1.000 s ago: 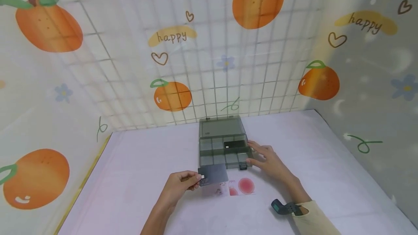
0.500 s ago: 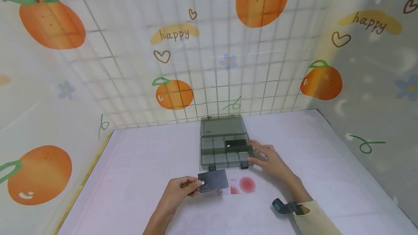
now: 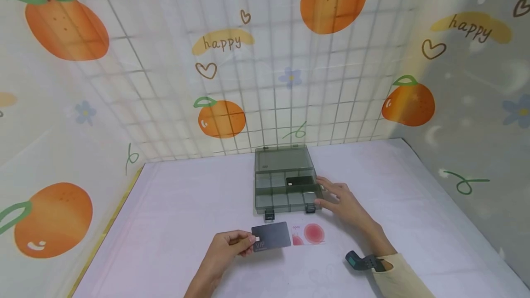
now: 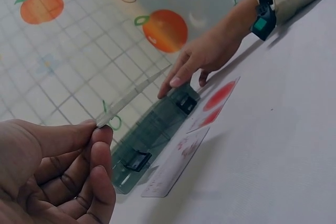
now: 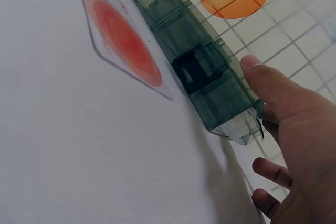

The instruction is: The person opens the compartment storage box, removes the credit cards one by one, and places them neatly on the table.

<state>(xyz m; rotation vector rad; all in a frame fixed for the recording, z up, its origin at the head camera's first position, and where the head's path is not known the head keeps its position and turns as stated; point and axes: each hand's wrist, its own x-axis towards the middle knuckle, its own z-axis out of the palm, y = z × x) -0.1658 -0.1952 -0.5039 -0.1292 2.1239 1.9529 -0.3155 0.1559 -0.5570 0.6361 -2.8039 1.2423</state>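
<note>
My left hand [image 3: 227,246] pinches a dark grey card [image 3: 274,234] marked VIP by its left edge, between thumb and fingers. The card hangs above the table, in front of the box; the left wrist view shows it nearly edge-on. A translucent grey-green compartment box [image 3: 271,202] lies with its lid [image 3: 284,159] folded back. One rear compartment holds a dark piece [image 3: 304,181] with a small white mark. My right hand [image 3: 343,203] rests at the box's right side, thumb near the front corner, fingers loosely spread [image 5: 270,173].
A card with a red circle [image 3: 313,233] lies on the white table [image 3: 186,197] before the box. Beside it lies a pale card [image 4: 176,163], hidden in the head view by the dark card. A patterned curtain [image 3: 265,82] closes off the back and sides.
My left hand has drawn the dark card toward me, away from the box's front edge, uncovering the box's left latch. The right hand has stayed by the box.
</note>
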